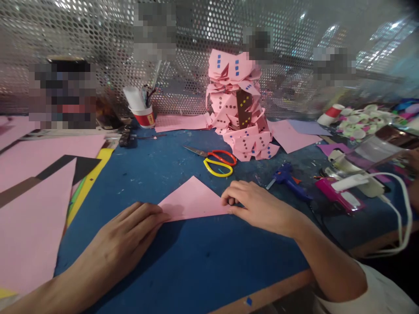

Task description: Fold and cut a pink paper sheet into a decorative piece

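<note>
A pink paper triangle lies on the blue tabletop with its point away from me and its straight edge nearest me. At its left corner, the fingers of my left hand are closed together on the paper; my left thumb is mostly hidden. My right hand pinches the right corner between thumb and curled fingers. Just beyond the triangle rest scissors with one red and one yellow handle loop. To the right of them, a blue glue gun lies on its side near my right hand.
A tall stack of folded pink papers with blue and brown diamonds stands at the back. Large pink sheets cover the left side. A paper cup holds tools. On the right are a magenta power strip and white cable.
</note>
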Motion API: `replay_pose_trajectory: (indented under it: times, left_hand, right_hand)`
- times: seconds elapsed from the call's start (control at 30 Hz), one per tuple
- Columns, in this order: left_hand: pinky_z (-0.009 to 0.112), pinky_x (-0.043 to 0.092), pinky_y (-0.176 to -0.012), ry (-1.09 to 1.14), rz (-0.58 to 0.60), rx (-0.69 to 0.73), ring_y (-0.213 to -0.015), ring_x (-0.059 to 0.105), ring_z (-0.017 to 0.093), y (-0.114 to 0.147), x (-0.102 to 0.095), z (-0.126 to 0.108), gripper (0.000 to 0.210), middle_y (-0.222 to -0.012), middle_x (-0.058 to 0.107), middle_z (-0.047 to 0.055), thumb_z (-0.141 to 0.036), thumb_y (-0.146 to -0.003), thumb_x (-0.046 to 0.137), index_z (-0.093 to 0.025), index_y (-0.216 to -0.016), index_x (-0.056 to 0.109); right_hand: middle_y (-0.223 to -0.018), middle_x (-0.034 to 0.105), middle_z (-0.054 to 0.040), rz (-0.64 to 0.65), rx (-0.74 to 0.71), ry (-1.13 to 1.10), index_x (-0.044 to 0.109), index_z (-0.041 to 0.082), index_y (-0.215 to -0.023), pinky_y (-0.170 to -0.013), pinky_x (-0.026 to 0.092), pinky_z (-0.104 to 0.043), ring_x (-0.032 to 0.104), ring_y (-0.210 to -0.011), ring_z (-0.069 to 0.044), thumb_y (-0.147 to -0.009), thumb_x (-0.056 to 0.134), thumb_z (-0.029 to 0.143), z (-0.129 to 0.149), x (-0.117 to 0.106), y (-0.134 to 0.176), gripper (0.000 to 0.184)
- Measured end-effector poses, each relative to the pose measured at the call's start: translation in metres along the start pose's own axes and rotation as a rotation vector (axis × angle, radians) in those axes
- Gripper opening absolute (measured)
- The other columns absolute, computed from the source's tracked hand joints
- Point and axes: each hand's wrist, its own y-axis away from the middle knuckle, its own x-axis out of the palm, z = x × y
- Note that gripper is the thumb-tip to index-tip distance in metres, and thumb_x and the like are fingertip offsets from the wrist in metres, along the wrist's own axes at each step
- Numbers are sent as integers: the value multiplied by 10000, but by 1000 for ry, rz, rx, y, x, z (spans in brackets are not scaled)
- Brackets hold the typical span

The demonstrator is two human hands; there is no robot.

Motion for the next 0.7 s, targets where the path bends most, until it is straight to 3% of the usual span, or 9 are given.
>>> replay_pose_trajectory:
  times: [0.23, 0.47, 0.7]
  left_hand:
    - [337, 543, -858, -19, 45, 13, -970, 667, 210, -5, -4, -9, 366, -1148, 685, 27, -255, -1003, 458, -357, -1301, 645]
    - [321, 515, -851, -111, 92, 85, -973, 640, 201, -12, -1, -17, 330, -1126, 672, 54, -208, -1015, 410, -255, -1228, 658]
    - [293, 491, -849, -121, -16, 172, -946, 617, 174, -15, 10, -17, 257, -1093, 657, 66, -206, -1043, 437, -192, -1170, 659]
  right_hand:
    - [-1056, 655, -10, -37, -48, 77, 616, 252, -997, -885, 378, -372, 575, -984, -189, -965, 563, 185, 0, 2, 3, 91]
    - [-1062, 653, -21, -116, -139, 81, 627, 232, -995, -886, 375, -341, 577, -1012, -181, -984, 537, 173, 8, 10, 2, 109]
    - [-1019, 644, -27, -222, -273, 109, 633, 193, -957, -885, 380, -320, 570, -975, -171, -987, 594, 205, 16, 32, -10, 51]
